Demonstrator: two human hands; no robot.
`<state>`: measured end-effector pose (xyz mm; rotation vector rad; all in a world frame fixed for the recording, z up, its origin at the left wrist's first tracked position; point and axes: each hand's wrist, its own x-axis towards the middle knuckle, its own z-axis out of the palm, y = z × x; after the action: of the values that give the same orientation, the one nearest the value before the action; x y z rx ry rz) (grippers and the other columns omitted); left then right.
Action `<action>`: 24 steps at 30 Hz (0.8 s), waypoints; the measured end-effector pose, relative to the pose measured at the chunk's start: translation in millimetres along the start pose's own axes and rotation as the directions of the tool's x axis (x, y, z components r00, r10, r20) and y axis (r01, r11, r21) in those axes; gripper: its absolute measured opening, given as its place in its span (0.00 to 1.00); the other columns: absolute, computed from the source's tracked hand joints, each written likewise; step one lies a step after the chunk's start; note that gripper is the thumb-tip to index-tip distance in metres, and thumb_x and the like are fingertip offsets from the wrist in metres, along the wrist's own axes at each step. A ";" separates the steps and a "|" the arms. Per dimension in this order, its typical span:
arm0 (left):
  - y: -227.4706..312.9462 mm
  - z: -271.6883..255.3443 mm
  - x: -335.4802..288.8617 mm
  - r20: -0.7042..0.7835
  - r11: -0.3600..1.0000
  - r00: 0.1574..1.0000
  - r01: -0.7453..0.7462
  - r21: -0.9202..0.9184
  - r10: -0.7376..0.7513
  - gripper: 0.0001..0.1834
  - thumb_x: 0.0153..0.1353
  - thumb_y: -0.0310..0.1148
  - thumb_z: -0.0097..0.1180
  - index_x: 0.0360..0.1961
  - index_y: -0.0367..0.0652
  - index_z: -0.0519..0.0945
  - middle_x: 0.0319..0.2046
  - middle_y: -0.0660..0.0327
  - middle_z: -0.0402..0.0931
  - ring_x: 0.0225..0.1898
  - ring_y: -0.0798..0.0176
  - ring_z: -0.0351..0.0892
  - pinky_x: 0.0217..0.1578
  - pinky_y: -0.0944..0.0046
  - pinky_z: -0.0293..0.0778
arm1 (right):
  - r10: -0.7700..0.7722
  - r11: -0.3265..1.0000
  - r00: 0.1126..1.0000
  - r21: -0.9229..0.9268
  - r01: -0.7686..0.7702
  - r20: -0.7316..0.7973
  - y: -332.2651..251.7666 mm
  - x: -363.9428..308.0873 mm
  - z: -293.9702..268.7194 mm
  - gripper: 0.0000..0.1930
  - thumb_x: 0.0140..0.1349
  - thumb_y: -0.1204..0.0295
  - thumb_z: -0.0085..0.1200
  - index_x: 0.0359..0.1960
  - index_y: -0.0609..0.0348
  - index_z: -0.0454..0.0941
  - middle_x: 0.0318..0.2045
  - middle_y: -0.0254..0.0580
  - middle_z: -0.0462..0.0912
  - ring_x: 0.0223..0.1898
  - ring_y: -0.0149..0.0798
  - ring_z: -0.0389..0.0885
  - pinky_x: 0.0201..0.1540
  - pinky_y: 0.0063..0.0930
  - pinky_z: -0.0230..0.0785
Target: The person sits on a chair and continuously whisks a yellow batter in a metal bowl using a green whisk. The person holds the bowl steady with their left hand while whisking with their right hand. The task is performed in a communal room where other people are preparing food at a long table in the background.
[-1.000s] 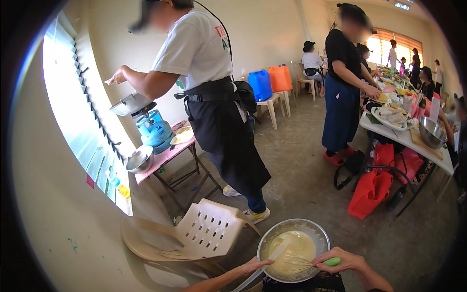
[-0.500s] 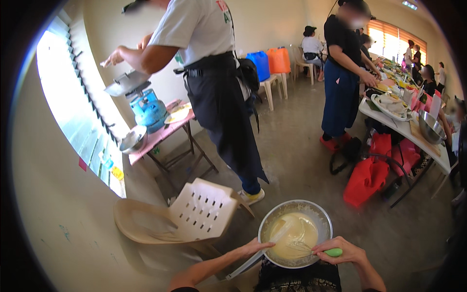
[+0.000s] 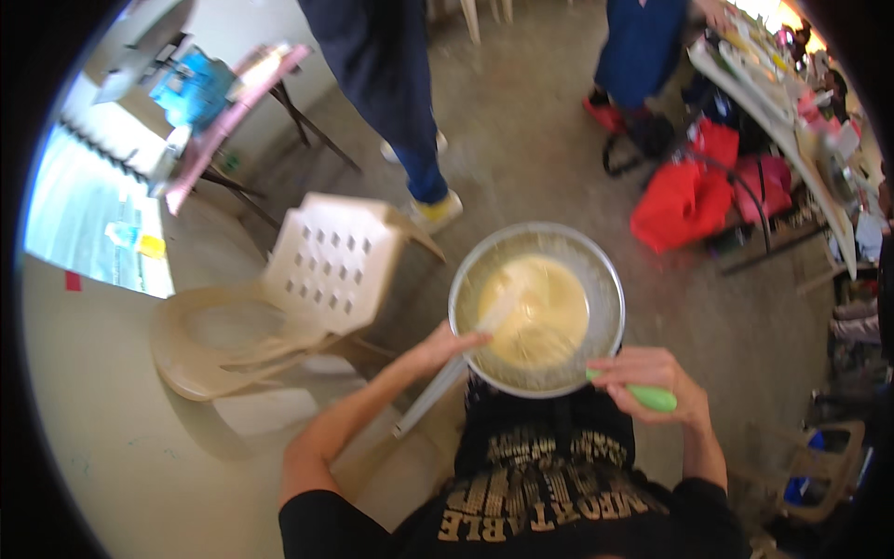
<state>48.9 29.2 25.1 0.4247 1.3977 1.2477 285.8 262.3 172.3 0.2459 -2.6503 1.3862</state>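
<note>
A metal mixing bowl point(image 3: 607, 279) with pale yellow batter point(image 3: 568, 303) in it is in front of my body. At its left rim, my left hand point(image 3: 445, 347) is closed round a pale spatula point(image 3: 430, 401). The spatula's blade lies in the batter and its long handle sticks out to the lower left. My right hand point(image 3: 656, 371) is closed on the green handle of a whisk point(image 3: 652, 398), just over the bowl's lower right rim. The whisk's wires reach down into the batter and are blurred.
A beige plastic chair point(image 3: 321, 256) stands left of the bowl. Behind it is a pink-topped table point(image 3: 219, 135) with a blue gas burner point(image 3: 193, 88). A person's legs point(image 3: 377, 84) are ahead. Red bags point(image 3: 684, 200) lie on the floor by a crowded white table point(image 3: 773, 121) at the right.
The view has tilted down, so the bowl sits higher in the picture and more of my shirt shows. My right hand has shifted with the whisk; both hands keep their holds.
</note>
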 end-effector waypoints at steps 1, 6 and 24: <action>4.8 1.5 6.2 0.025 0.999 0.998 0.055 -0.005 -0.054 0.37 0.56 0.39 0.64 0.62 0.34 0.62 0.56 0.51 0.70 0.57 0.58 0.69 0.57 0.58 0.67 | 0.018 1.000 1.000 -0.014 -0.019 -0.014 -2.0 -5.0 2.0 0.09 0.51 0.81 0.57 0.36 0.63 0.82 0.41 0.48 0.83 0.33 0.45 0.82 0.37 0.33 0.75; 0.9 -0.3 11.7 -0.019 0.997 0.997 0.075 0.034 -0.074 0.41 0.56 0.40 0.64 0.64 0.34 0.58 0.58 0.50 0.67 0.60 0.58 0.66 0.60 0.58 0.63 | 0.007 0.999 1.000 -0.040 -0.007 0.012 6.8 -8.3 12.6 0.09 0.49 0.82 0.57 0.35 0.65 0.80 0.42 0.49 0.83 0.29 0.43 0.79 0.32 0.31 0.74; 2.1 0.1 9.4 -0.008 0.999 0.999 0.052 -0.009 -0.052 0.41 0.54 0.38 0.66 0.64 0.35 0.59 0.59 0.50 0.67 0.60 0.58 0.66 0.60 0.58 0.63 | 0.058 0.997 0.998 0.043 -0.058 0.017 43.6 5.8 17.3 0.09 0.50 0.83 0.54 0.33 0.66 0.80 0.40 0.51 0.83 0.28 0.44 0.80 0.33 0.31 0.73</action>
<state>45.6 37.7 22.3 0.3749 1.4011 1.2143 270.2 272.1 128.8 0.1868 -2.6621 1.4665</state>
